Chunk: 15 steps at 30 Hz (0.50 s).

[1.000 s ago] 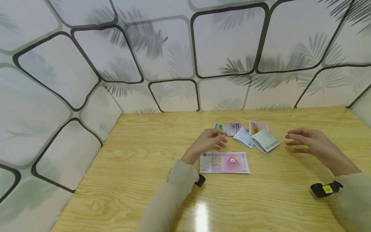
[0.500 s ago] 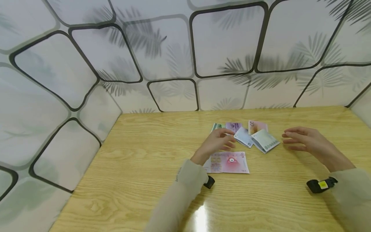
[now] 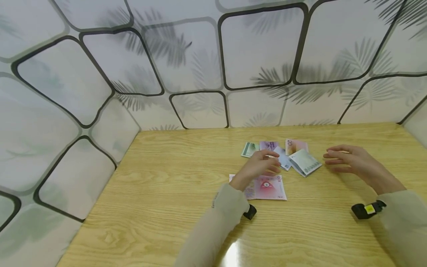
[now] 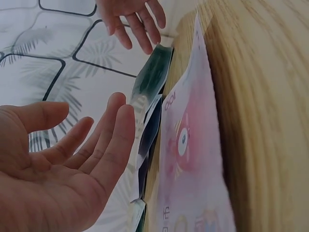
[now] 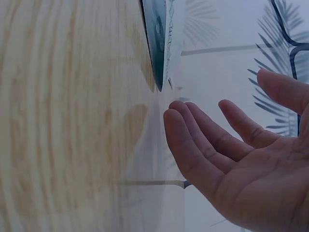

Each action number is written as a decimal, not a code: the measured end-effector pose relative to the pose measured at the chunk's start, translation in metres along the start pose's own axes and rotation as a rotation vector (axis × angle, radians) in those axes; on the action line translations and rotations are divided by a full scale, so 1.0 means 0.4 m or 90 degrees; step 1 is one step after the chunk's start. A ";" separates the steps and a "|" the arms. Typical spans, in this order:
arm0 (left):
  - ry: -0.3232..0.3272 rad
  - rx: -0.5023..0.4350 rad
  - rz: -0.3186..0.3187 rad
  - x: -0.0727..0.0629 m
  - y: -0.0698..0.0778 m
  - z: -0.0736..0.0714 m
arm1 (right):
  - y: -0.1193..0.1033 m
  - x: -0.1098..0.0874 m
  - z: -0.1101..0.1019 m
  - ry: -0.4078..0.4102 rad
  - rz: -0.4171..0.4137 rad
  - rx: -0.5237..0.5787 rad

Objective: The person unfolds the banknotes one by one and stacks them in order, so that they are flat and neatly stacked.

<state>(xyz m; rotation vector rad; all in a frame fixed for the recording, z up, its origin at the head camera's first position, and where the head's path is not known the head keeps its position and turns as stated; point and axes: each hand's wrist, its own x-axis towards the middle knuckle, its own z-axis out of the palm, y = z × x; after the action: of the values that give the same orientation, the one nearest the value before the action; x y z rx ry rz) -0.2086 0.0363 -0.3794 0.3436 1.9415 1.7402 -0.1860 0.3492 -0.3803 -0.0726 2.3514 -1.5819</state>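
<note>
Over the pink 100 banknote point(image 3: 267, 188), my left hand point(image 3: 255, 168) hovers with loosely bent fingers and holds nothing. Its fingertips are close to a folded bluish banknote point(image 3: 284, 160), which the hand partly covers. My right hand point(image 3: 355, 165) is held above the table to the right, relaxed, apart from a folded pale green banknote point(image 3: 306, 162). That folded note overlaps the bluish one. Behind them lie a pink 20 banknote point(image 3: 297, 145), a purple banknote point(image 3: 268, 145) and a green banknote point(image 3: 249, 149). In the left wrist view, the 100 banknote point(image 4: 190, 140) looks slightly curled.
The notes lie on a light wooden table point(image 3: 160, 193) that meets a patterned wall point(image 3: 197, 74) at the back and left. A black wrist camera point(image 3: 250, 212) is worn at the left cuff, another black wrist camera point(image 3: 365, 210) at the right.
My left hand has moved right, across the 100 banknote toward the folded notes, uncovering the green banknote behind. My right hand has shifted slightly left. The notes appear to stay where they were.
</note>
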 end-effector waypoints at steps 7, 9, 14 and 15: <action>0.009 -0.020 -0.010 0.014 0.000 0.022 | 0.002 0.009 -0.003 -0.003 -0.004 0.002; 0.011 -0.028 -0.018 0.019 -0.001 0.028 | 0.002 0.013 -0.003 -0.004 -0.002 -0.002; 0.029 -0.036 -0.019 0.031 0.000 0.043 | -0.003 0.020 -0.001 -0.005 0.003 -0.022; 0.035 -0.037 -0.018 0.033 0.001 0.046 | -0.005 0.022 0.000 -0.005 0.004 -0.025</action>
<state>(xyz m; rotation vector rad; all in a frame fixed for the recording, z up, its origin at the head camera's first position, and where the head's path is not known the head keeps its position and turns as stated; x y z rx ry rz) -0.2102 0.0589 -0.3826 0.2492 1.9201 1.8023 -0.1946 0.3463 -0.3804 -0.0798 2.3745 -1.5309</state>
